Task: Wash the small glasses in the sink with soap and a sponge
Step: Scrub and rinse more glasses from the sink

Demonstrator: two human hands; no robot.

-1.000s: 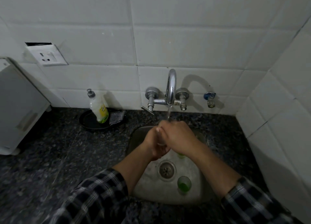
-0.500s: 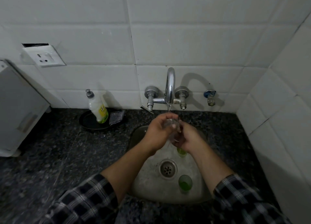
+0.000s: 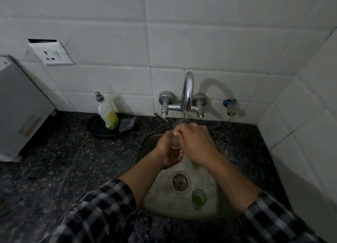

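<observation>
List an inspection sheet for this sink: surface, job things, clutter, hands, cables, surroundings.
Surface: dark speckled counter, steel sink set in it.
Job's things: clear glass under the running tap; green glass upright by the drain; second green glass mostly hidden under the right hand; soap bottle and sponge on a black dish.
Clutter: nothing seen.
Hands: left hand grips the clear glass; right hand curls over it.
Cables: nothing seen.
Surroundings: white tiles, wall socket, white appliance at left.

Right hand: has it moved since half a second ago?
Yes. The right hand has shifted toward the tap spout and leftward, now covering the clear glass that the left hand holds.
</observation>
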